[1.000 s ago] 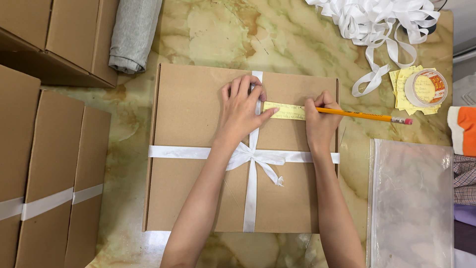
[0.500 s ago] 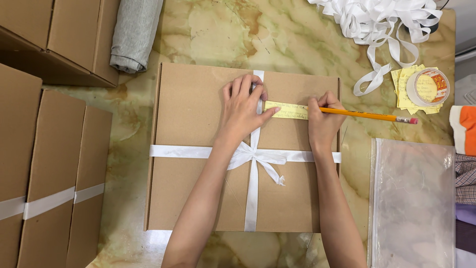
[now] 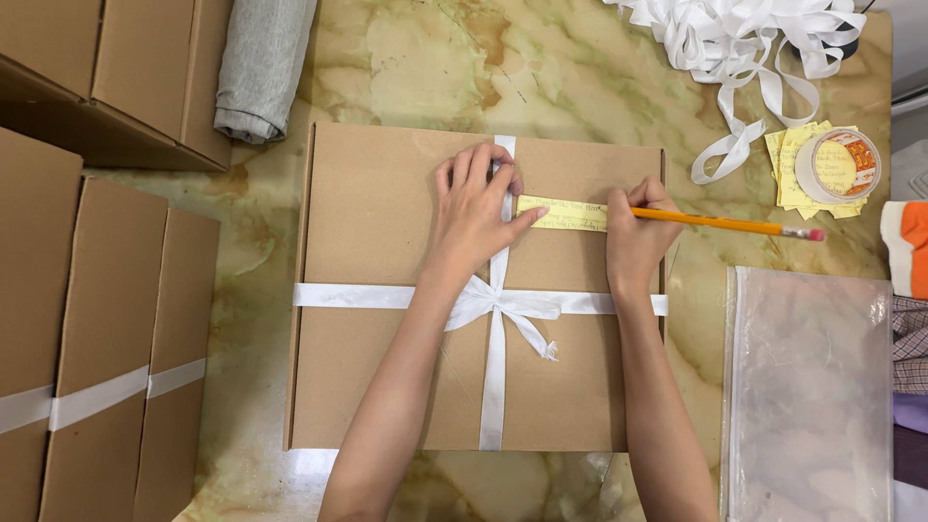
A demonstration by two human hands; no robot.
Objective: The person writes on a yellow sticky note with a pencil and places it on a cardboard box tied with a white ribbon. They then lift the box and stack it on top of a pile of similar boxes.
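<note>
Right hand [image 3: 633,237] closed around pencil [image 3: 725,224], left hand [image 3: 476,215] flat on yellow note [image 3: 565,214].

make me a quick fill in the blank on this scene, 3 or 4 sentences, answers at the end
1. The right hand holds an orange ____.
2. The left hand presses down one end of a ____ paper strip.
3. The cardboard box is tied with a white ribbon knotted in a ____.
4. The roll of tape rests on a stack of yellow ____.

Missing words: pencil; yellow; bow; notes
</note>
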